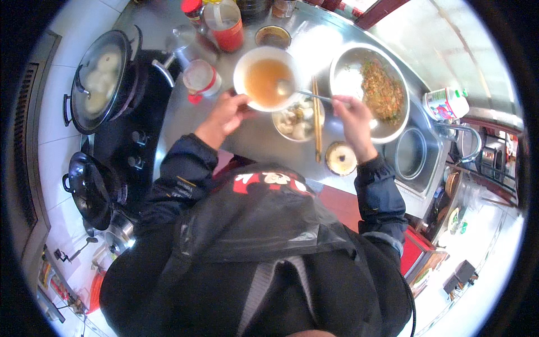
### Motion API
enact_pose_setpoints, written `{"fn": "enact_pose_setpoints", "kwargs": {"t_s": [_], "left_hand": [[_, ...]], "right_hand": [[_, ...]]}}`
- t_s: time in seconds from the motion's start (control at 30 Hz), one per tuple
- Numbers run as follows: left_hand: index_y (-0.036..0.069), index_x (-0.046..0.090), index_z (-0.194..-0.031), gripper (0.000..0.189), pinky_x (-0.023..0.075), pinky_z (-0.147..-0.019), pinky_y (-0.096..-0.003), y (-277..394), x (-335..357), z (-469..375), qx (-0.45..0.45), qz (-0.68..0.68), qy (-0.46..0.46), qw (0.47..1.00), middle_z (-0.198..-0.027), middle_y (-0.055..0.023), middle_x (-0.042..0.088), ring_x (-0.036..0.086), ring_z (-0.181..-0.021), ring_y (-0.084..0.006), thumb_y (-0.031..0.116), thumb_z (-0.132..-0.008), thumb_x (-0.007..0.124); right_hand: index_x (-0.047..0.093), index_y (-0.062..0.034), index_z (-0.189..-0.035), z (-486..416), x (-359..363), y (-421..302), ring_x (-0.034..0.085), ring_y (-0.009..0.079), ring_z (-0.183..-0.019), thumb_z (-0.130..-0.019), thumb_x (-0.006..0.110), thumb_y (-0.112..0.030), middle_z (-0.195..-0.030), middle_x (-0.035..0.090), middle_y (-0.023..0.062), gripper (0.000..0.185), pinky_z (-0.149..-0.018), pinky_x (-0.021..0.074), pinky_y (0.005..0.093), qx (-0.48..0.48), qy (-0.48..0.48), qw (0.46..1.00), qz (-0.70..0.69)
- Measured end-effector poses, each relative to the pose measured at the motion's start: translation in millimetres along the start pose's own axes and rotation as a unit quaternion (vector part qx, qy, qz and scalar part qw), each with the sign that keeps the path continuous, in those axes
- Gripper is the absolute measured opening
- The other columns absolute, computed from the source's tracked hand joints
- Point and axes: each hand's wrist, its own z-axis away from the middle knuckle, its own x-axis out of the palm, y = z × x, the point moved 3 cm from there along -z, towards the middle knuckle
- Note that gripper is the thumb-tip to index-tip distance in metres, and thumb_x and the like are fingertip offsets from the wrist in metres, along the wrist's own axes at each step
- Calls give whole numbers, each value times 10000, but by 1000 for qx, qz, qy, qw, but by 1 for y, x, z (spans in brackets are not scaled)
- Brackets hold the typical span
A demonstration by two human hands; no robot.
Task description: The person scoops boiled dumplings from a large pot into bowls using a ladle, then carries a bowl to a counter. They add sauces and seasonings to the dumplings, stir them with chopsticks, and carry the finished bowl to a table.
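Note:
My left hand [225, 114] grips the lower left rim of a white bowl [241, 80] of cloudy brown liquid. In my right hand [352, 120] is the handle of a metal spoon [313, 95], its scoop dipped into that liquid. Partly covered by the white bowl is a smaller bowl [281, 127] of pale, whitish pieces with brown bits on top. A pair of wooden chopsticks [318, 126] lies across its right side. Just below my right hand sits a round, pale lid with a dark knob [341, 159].
A large metal basin [335, 90] of chopped brown filling stands right, beside the sink [433, 168]. Left, a lidded pan [99, 80] of pale round items sits on the black stove [126, 147]. A red-capped jar [202, 78] and a red-and-clear pitcher [227, 31] stand farther back.

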Motion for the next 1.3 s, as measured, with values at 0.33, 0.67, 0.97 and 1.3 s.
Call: {"fn": "enact_pose_setpoints", "kwargs": {"t_s": [0.33,0.67,0.97,1.3], "left_hand": [[5,421,-1210,407,557,-729,-418,0,-41,-8,13,-11,42,999,-1140,-139,536,587,-978,-283,-9,-810,498],[-10,448,-1173,381,548,-740,-417,-6,-26,2,30,5,5,1000,-1104,-146,549,590,-963,-280,-7,-799,519],[-31,466,-1162,365,554,-776,-411,-12,-9,12,0,0,-21,1000,-1103,-137,562,602,-965,-264,-6,-802,522],[-6,427,-1197,407,553,-738,-406,-14,-26,5,6,0,16,1000,-1094,-137,547,592,-949,-260,-9,-797,498]], "right_hand": [[615,0,-931,49,-13,14,596,172,-727,-796,620,2,-850,623,100,135,-647,467,268,-256,-6,945,204],[623,-21,-933,35,15,-14,591,172,-750,-795,623,-5,-885,618,96,139,-661,469,252,-287,80,945,137],[648,-10,-931,-1,61,3,550,86,-672,-817,618,-61,-797,621,32,128,-585,448,212,-103,-18,992,69],[667,-16,-939,13,35,8,543,59,-668,-816,637,-91,-804,637,4,147,-611,442,196,10,-8,997,-80]]}}
